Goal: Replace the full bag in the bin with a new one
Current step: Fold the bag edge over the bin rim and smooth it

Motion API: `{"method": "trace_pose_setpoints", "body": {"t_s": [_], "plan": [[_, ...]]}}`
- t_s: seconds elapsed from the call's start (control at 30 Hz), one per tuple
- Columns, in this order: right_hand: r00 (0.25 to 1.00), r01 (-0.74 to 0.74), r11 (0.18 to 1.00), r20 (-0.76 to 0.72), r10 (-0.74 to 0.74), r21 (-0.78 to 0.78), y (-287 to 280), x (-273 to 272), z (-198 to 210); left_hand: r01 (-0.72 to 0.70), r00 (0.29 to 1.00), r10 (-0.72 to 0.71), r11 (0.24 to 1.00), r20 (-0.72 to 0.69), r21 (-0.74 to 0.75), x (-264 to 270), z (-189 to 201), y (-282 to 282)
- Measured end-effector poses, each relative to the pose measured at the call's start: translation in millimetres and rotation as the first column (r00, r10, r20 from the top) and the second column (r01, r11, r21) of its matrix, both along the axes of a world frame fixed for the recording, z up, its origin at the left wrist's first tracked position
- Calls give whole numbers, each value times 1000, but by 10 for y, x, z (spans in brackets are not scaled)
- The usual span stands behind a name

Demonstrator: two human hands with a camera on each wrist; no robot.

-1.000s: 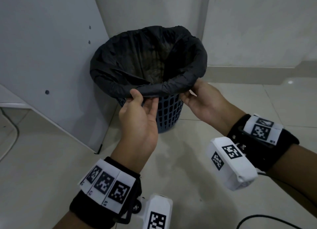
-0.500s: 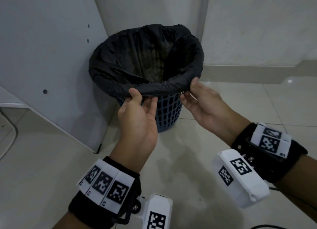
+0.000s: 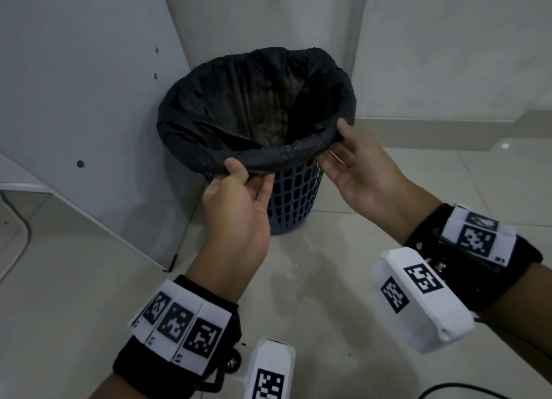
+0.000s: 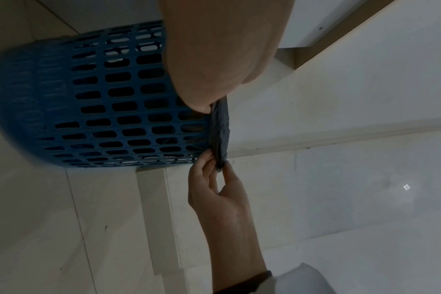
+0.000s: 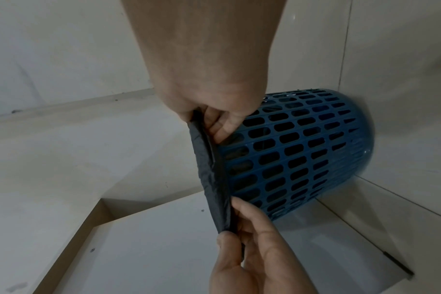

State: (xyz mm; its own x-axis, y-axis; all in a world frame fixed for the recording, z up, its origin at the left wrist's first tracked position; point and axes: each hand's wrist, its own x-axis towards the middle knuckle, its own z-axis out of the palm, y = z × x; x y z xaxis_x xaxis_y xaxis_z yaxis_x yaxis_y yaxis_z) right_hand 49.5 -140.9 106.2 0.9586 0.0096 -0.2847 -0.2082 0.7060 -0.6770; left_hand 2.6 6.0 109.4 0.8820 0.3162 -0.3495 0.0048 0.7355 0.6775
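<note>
Dim, even indoor light in all three views; source not visible. Small bright glare spot on the floor tiles (image 3: 505, 145) at right in the head view, and again in the left wrist view. Soft shadow on floor beneath the forearms. Strong wide-angle bending of straight wall edges toward frame borders. Wrist views darker, grainy, slightly soft; nearest skin blurred. Inside of the bag (image 3: 268, 112) almost black.

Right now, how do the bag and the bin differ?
The bag is black, soft and crumpled; the bin is blue, stiff plastic with a grid of holes. The bag lines the inside and folds over the rim; the bin stands on the floor. Left hand and right hand pinch the bag, not the bin. Both are open-topped.
</note>
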Motion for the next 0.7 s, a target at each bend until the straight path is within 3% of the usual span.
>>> {"method": "trace_pose_setpoints", "body": {"t_s": [0.2,0.33,0.47,0.7], "plan": [[1000,-18,999,12,18,26,128,-198,-42,-37,999,36,999,37,16,54,-46,108],[999,-24,1000,26,24,9,268,-363,-68,-26,1000,27,996,-12,85,-78,-140,-7],[995,-96,995,14,96,16,326,-452,-105,-50,999,51,998,-18,46,-111,-132,-33],[996,46,999,-78,-47,-8,115,-228,-43,-29,999,29,1000,19,-7,-43,-47,51]]}}
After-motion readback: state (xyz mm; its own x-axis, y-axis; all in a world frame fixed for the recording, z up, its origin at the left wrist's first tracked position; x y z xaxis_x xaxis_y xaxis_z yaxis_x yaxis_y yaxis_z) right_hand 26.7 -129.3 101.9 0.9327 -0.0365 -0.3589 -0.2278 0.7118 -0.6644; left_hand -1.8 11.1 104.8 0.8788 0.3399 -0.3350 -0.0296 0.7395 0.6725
